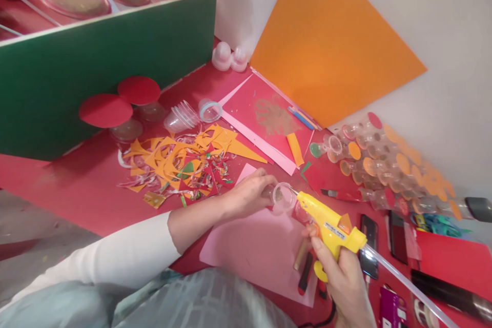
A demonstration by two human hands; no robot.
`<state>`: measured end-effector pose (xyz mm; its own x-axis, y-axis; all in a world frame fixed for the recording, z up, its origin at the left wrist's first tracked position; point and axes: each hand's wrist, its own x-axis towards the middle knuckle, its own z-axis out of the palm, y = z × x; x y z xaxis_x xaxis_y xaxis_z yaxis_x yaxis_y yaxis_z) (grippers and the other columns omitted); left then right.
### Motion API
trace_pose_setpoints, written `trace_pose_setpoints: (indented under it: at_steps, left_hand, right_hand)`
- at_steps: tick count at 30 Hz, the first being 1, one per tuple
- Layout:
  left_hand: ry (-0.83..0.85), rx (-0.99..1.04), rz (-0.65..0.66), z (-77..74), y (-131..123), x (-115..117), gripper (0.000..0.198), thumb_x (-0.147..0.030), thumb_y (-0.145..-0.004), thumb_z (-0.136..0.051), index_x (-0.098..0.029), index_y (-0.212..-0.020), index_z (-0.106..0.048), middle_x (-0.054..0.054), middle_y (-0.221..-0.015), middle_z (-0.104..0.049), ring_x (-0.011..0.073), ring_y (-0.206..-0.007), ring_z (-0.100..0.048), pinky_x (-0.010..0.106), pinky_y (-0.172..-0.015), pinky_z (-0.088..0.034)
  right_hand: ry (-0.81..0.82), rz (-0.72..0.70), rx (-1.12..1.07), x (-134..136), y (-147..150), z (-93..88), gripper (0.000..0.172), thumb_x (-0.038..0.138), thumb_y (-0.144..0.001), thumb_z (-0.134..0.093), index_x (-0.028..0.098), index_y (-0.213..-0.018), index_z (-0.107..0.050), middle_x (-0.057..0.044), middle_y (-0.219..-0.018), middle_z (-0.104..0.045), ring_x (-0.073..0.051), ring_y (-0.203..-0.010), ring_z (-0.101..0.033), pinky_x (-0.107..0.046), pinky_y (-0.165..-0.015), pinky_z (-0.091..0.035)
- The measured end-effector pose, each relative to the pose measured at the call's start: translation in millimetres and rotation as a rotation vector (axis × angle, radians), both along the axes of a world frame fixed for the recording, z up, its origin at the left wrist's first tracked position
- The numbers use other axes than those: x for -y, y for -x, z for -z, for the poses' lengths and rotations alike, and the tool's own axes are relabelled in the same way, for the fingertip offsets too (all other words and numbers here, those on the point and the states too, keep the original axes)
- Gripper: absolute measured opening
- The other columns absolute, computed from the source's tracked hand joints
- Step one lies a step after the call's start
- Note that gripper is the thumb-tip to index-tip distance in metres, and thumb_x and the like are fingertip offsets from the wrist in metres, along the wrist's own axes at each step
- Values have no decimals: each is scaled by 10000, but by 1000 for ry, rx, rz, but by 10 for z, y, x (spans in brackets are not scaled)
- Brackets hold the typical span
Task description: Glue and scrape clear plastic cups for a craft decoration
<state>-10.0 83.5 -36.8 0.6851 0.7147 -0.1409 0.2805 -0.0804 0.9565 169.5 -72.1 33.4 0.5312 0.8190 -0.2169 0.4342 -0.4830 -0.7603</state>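
My right hand (342,279) is wrapped round the handle of a yellow glue gun (326,223), with a long clear glue stick (403,277) coming out of its back end. The gun's nozzle meets the rim of a small clear plastic cup (283,197). My left hand (251,192) holds that cup from its left side, fingers closed about it. Just right of the cup, behind the gun, part of another clear cup with a pinkish tint (302,211) shows. Below both hands lies a pink paper sheet (249,261).
Orange paper scraps (165,159) lie left. A green board (115,66) stands behind them, with stacked cups (180,117) nearby. Many joined cups with paper discs (395,169) lie right, above two phones (369,246). An orange sheet (334,36) leans against the wall.
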Motion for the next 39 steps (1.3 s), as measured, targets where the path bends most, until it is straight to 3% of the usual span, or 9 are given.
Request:
trace_pose_setpoints:
  at_steps: [5,10,14,26,39]
  left_hand:
    - [7,-3,2,-23,3,-3,151,-175,-781,-684,-200,-930,-681,16,-879,-510,188,-870,-562,282,-762,-459]
    - [23,0,2,-28,10,-7,151,-162,-768,-688,-201,-913,-677,13,-869,-507,189,-865,-562,282,-766,-458]
    - [26,-6,4,-23,7,-8,167,-154,-769,-686,-199,-930,-677,12,-884,-501,181,-865,-561,279,-779,-458]
    - [22,-6,-9,-60,17,-4,148,-165,-765,-679,-189,-910,-657,-5,-866,-472,147,-783,-539,265,-741,-454]
    - [50,-16,-20,-81,12,1,132,-137,-767,-681,-182,-890,-667,-6,-871,-480,145,-802,-545,260,-747,-446]
  right_hand:
    - [4,23,-43,-30,65,-66,336,491,-761,-740,174,-865,-782,-110,-804,-800,-247,-701,-741,-304,-587,-594]
    - [-1,0,-21,-103,94,-104,308,467,-762,-732,178,-857,-777,-117,-877,-808,-268,-802,-759,-322,-671,-616]
    - [-17,0,26,-120,67,-90,321,478,-722,-758,173,-820,-772,-118,-816,-807,-268,-724,-759,-320,-597,-615]
    - [-29,17,69,-38,24,-62,299,456,-713,-734,177,-815,-772,-109,-807,-805,-255,-726,-769,-303,-645,-624]
    - [-13,-8,102,-39,-14,-16,319,488,-753,-716,177,-817,-737,-62,-655,-731,-207,-567,-672,-289,-527,-557]
